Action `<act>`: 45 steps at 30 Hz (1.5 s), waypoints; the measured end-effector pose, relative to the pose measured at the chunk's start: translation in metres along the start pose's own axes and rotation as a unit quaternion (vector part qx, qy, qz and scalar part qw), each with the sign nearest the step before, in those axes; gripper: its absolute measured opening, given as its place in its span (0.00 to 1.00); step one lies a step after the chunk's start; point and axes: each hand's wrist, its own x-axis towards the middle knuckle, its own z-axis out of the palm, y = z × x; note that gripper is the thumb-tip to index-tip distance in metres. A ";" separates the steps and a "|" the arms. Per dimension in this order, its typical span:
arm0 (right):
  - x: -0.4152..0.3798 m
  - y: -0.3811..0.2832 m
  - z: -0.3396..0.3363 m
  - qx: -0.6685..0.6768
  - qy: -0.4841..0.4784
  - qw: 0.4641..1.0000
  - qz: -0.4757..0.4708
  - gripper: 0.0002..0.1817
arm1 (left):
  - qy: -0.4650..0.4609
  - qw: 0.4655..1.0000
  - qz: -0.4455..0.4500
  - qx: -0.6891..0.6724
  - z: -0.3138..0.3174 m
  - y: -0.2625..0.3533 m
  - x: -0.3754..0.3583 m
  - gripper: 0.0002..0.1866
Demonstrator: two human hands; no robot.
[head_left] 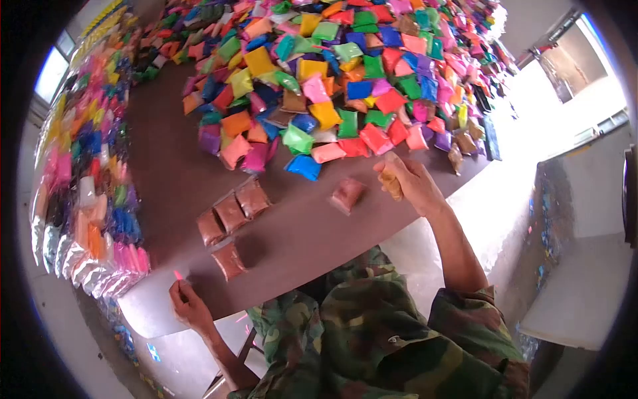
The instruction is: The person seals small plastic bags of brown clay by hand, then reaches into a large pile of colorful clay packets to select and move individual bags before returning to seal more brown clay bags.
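Above the table's front edge, my right hand [417,186] is closed around a tan packet [391,183], partly hidden by the fingers. To its left, a reddish-brown packet [347,194] lies by itself. My left hand [190,307] is at the table's near left edge, its fingertips pinching a small bright pink strip [177,274] whose lower end is covered. Between the hands, three brown packets [230,213] lie side by side in a slanted row. Just below them is one more brown packet [229,261], nearer to my left hand.
A large heap of multicoloured packets [325,113] covers the back of the brown table [163,199]. Clear bags of coloured packets [86,219] line the left side. A dark blue flat item [492,138] stands at the heap's right edge. Scraps [545,239] lie on the floor at right.
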 end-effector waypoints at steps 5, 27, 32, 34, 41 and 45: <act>-0.013 0.020 -0.014 0.122 0.004 0.992 -0.022 0.23 | 0.005 0.999 0.032 0.016 0.002 -0.004 0.002 0.10; -0.017 -0.005 -0.047 -0.363 0.366 0.834 -0.199 0.19 | -0.013 0.999 0.025 0.016 0.000 -0.006 0.003 0.11; 0.006 0.013 -0.080 -0.441 0.447 0.733 -0.262 0.19 | -0.003 0.999 0.025 0.030 -0.001 0.000 0.003 0.12; -0.003 0.029 -0.067 -0.382 0.425 0.782 -0.248 0.19 | -0.007 1.000 0.018 0.016 -0.001 0.002 0.002 0.12; -0.026 0.027 0.044 -0.380 0.212 0.829 -0.353 0.14 | -0.001 1.000 0.017 0.013 0.002 -0.008 0.002 0.11; -0.012 0.030 0.071 -0.379 0.141 0.813 -0.419 0.13 | 0.006 1.000 0.021 -0.002 0.000 0.001 0.001 0.09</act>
